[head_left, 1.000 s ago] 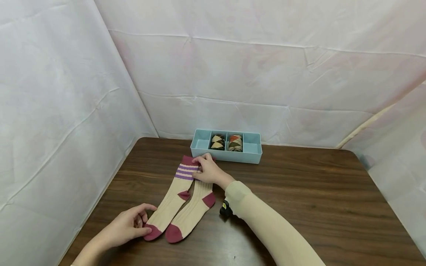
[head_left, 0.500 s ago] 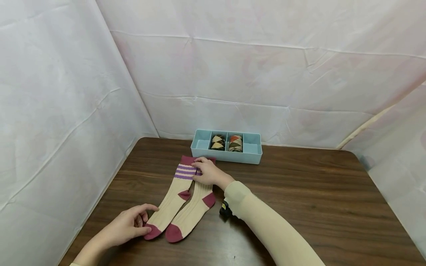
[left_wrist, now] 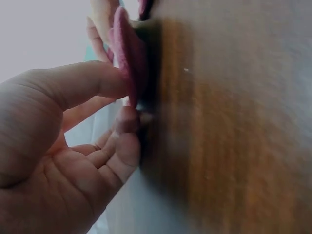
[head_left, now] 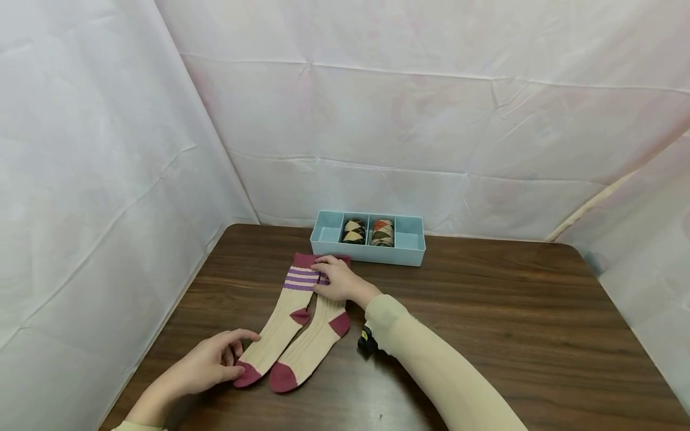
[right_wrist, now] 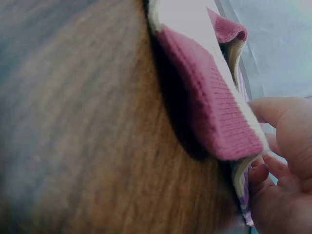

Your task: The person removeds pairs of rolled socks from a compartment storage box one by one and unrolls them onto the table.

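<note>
Two cream socks lie flat side by side on the wooden table, each with a maroon toe and heel: the left sock and the right sock. Purple stripes cross below the maroon cuffs. My left hand is at the left sock's toe, thumb on the maroon part and index finger extended along the edge. In the left wrist view, the thumb touches the maroon toe and other fingers bend beside it. My right hand rests over the right sock's striped top, fingers spread toward the cuffs, hiding part of it.
A light blue divided box stands at the table's back, just beyond the cuffs. Its two middle compartments hold a dark argyle sock roll and an orange-and-green argyle roll. White cloth hangs around the table.
My right hand has drawn slightly back from the cuffs toward me, uncovering more of the right sock's maroon top. The left hand has barely moved, and the socks keep their places.
</note>
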`<state>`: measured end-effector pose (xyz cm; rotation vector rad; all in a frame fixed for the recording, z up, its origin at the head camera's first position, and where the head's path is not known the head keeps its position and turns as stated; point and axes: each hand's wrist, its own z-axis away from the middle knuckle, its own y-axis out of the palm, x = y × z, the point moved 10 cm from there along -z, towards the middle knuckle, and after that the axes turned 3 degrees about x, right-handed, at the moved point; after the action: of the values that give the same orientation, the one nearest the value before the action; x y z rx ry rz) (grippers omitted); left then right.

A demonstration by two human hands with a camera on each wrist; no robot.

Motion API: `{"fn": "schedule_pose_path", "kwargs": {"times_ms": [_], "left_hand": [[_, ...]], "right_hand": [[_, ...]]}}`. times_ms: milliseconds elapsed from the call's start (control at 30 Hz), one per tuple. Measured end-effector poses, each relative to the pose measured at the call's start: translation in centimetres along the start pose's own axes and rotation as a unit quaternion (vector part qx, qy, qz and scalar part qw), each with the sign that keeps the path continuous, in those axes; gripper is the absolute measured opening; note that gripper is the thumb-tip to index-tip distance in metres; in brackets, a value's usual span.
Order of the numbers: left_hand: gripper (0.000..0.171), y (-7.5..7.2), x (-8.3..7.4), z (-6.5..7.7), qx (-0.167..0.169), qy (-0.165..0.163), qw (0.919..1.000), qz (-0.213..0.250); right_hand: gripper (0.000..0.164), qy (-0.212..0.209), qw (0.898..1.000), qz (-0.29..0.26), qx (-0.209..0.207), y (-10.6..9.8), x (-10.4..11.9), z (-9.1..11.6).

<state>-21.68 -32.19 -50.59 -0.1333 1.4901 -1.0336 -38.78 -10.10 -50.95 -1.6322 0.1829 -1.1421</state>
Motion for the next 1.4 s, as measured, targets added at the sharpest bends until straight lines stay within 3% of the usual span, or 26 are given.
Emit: {"fn": "schedule_pose_path", "kwargs": {"times_ms": [200,333,467,667,867,1033,1200,1400], "left_hand": [[0.051,-0.6,-0.1,-0.6,0.027,-0.014,0.9995,-0.008],[0.048,-1.7,-0.5,-1.3,0.020,-0.017,0.9990,-0.035],[0.044,-3.5,-1.0,-2.7,-0.028,-0.011,0.9968,-0.073],[0.036,-5.7,-2.4,-6.0,-0.123,0.005,0.9861,-0.111],[0.033,-7.0,-4.2,-10.0,-0.197,0.031,0.9780,-0.063],[0.036,-7.6,-5.0,-13.8,-0.223,0.035,0.9741,-0.016],[0.041,-7.7,-4.9,-17.0,-0.238,0.026,0.9707,0.018],[0.045,-7.6,-4.2,-19.9,-0.262,0.011,0.9636,0.049]], "right_hand": [[0.056,-0.010,0.999,-0.028,-0.010,-0.3,-0.1,-0.1],[0.055,-0.024,0.997,-0.073,-0.005,-0.7,0.3,0.3],[0.054,-0.049,0.995,-0.090,0.002,-1.9,1.6,1.4],[0.050,-0.088,0.992,-0.089,-0.015,-5.4,2.2,3.4],[0.046,-0.092,0.990,-0.081,-0.068,-10.0,1.0,4.5],[0.045,-0.067,0.990,-0.068,-0.099,-12.8,-0.9,4.5],[0.047,-0.033,0.993,-0.060,-0.093,-13.8,-2.7,3.8],[0.043,-0.002,0.992,-0.071,-0.102,-14.0,-4.8,2.8]]}}
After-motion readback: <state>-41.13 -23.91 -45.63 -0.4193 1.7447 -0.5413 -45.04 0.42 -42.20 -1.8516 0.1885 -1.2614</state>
